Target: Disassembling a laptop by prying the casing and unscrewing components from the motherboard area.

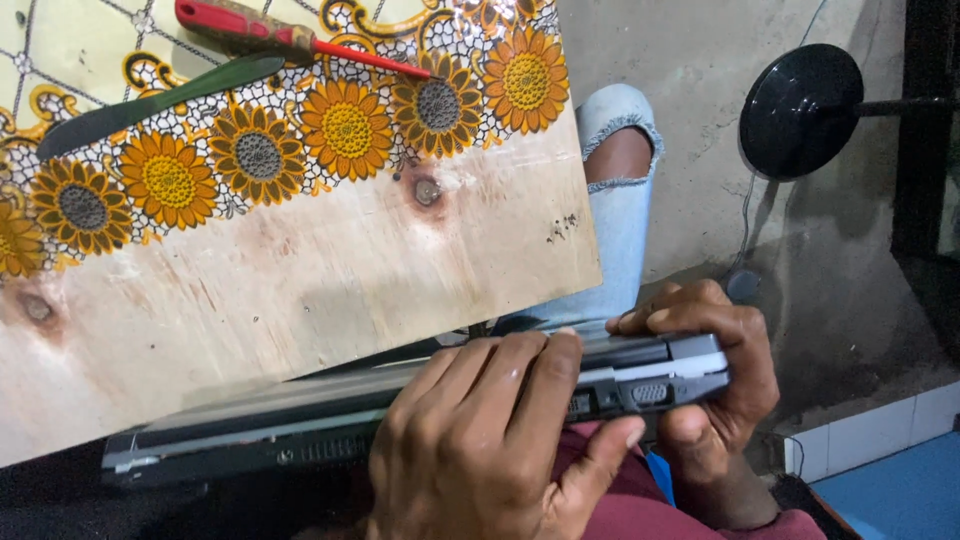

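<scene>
A closed grey laptop (400,405) is held edge-on just below the near edge of the wooden surface (300,290). The left hand (490,440) lies over the laptop's middle, fingers curled across its top and thumb pressing near the side ports. The right hand (715,370) is wrapped around the laptop's right corner, gripping it firmly. Above the laptop, on the sunflower-patterned cloth (340,130) covering the far part of the surface, lie a red-handled screwdriver (290,38) and a green flat tool (160,100).
</scene>
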